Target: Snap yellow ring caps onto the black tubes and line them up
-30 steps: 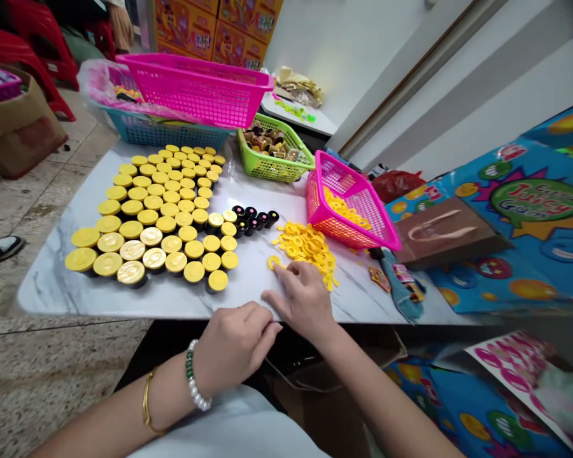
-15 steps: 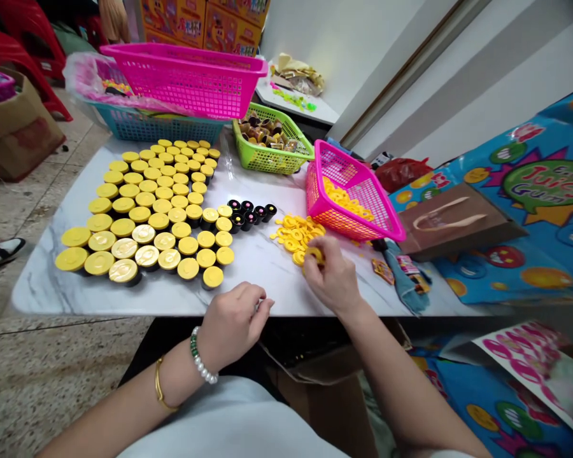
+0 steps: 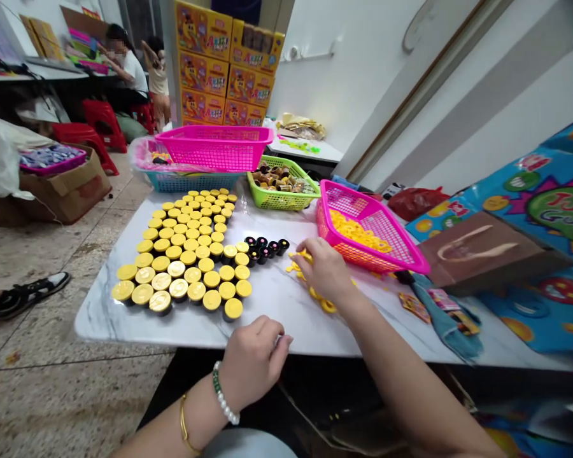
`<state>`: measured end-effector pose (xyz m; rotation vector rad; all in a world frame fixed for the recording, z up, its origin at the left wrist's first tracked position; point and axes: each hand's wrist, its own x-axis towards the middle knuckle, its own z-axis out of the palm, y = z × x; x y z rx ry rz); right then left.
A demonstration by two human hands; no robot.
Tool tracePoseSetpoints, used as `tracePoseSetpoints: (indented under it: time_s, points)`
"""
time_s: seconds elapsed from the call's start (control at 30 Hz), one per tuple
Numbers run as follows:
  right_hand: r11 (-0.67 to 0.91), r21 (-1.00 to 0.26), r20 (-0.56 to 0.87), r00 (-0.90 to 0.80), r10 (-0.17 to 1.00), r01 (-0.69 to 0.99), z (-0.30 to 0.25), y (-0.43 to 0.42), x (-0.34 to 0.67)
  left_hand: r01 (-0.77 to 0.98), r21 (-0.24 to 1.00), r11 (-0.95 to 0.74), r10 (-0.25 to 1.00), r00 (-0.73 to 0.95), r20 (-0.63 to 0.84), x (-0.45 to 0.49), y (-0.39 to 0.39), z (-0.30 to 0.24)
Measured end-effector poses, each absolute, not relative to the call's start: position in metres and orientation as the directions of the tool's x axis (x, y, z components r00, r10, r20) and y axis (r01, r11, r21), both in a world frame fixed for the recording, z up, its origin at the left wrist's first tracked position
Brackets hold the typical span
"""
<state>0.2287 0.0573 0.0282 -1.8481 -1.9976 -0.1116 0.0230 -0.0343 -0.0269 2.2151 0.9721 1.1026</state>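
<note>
My right hand (image 3: pixel 325 270) rests on a pile of small yellow rings (image 3: pixel 323 302) on the white marble table (image 3: pixel 286 318), fingers curled among the rings. My left hand (image 3: pixel 258 362) hovers at the table's near edge, fingers pinched together; what they hold is hidden. Several rows of little black jars with yellow lids (image 3: pixel 186 251) fill the table's left half. A few open black jars (image 3: pixel 266 247) stand just left of my right hand. A tilted pink basket (image 3: pixel 377 232) with more yellow rings lies to its right.
A green basket (image 3: pixel 282 184) of dark pieces, a large pink basket (image 3: pixel 214 147) stacked on a blue one (image 3: pixel 191 182), and a brown bag (image 3: pixel 487 251) ring the table. Yellow cartons (image 3: pixel 224 67) stand behind. A sandalled foot (image 3: pixel 26 294) is at left; people sit far back.
My right hand moved away from me onto the ring pile, towards the open jars. My left hand stayed at the table edge. The camera tilted up, showing more of the room.
</note>
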Motion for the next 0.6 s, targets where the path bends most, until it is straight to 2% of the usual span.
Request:
tracePoseSetpoints:
  time_s: [0.17, 0.3, 0.37, 0.43, 0.5, 0.6]
  points:
    - [0.074, -0.325, 0.115, -0.038, 0.993, 0.943, 0.033, 0.109, 0.236, 0.384, 0.672, -0.633, 0.768, 0.417, 0.485, 0.023, -0.034, -0.027]
    - [0.015, -0.317, 0.118, 0.024, 0.993, 0.948, 0.037, 0.098, 0.236, 0.372, 0.681, -0.630, 0.772, 0.398, 0.496, 0.021, -0.034, -0.026]
    - [0.037, -0.320, 0.150, 0.012, 0.989, 0.947, 0.039, 0.070, 0.232, 0.358, 0.698, -0.620, 0.782, 0.357, 0.511, 0.021, -0.033, -0.026]
    - [0.162, -0.351, 0.135, -0.121, 0.983, 0.922, 0.040, 0.037, 0.224, 0.352, 0.725, -0.592, 0.804, 0.314, 0.505, 0.021, -0.033, -0.026]
    - [0.284, -0.411, 0.056, -0.287, 0.956, 0.866, 0.038, 0.008, 0.214, 0.360, 0.748, -0.558, 0.829, 0.293, 0.477, 0.022, -0.033, -0.026]
    - [0.263, -0.496, -0.081, -0.346, 0.935, 0.828, 0.032, -0.017, 0.204, 0.392, 0.753, -0.529, 0.847, 0.300, 0.438, 0.024, -0.032, -0.025]
